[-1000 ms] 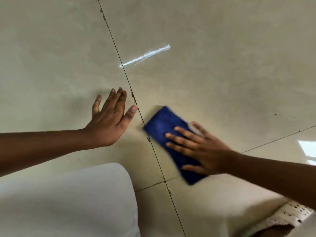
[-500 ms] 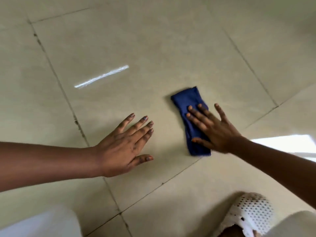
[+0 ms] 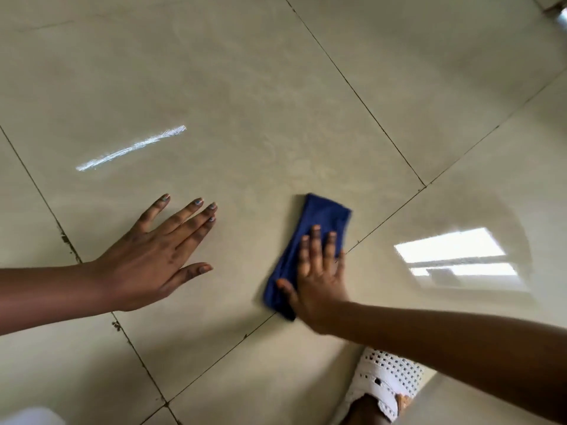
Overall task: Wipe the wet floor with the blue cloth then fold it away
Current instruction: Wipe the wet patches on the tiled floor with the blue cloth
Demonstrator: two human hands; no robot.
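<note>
The folded blue cloth lay flat on the tiled floor, its long axis running from near-left to far-right, beside a grout line. The right hand pressed down on its nearer half, fingers extended and slightly apart, so most of the free cloth lay ahead of the fingertips. The left hand rested open on the bare tile well to the left, fingers spread, holding nothing. The next stroke would likely follow the right hand alone.
</note>
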